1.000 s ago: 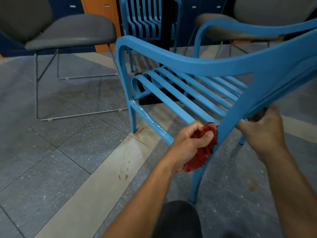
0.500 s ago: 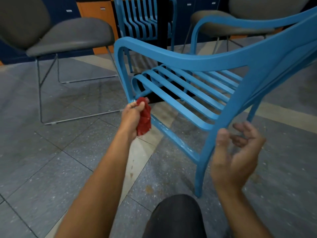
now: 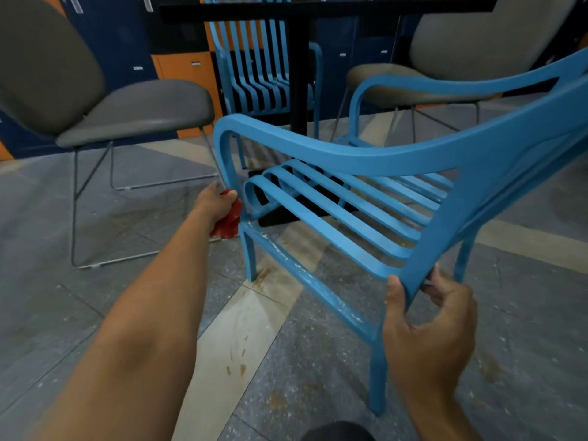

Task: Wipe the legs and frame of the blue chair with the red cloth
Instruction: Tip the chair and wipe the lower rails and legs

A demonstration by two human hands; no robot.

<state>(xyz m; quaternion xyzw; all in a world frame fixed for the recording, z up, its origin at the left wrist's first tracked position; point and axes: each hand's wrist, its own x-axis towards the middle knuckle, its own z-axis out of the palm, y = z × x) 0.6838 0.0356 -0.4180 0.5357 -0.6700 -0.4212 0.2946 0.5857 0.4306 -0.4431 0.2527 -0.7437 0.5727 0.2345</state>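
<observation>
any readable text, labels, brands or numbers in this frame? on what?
None readable.
Small white tags on the lockers at the back: too small and blurred to read.
Blue chair and red cloth: no markings visible.

You have no writing here that you can read. The small pale tags (image 3: pixel 137 68) on the dark blue locker doors (image 3: pixel 108 43) and the one on the orange locker door (image 3: pixel 187 84) at the back of the room are too small and blurred for you to make out any letters or numbers.
</observation>
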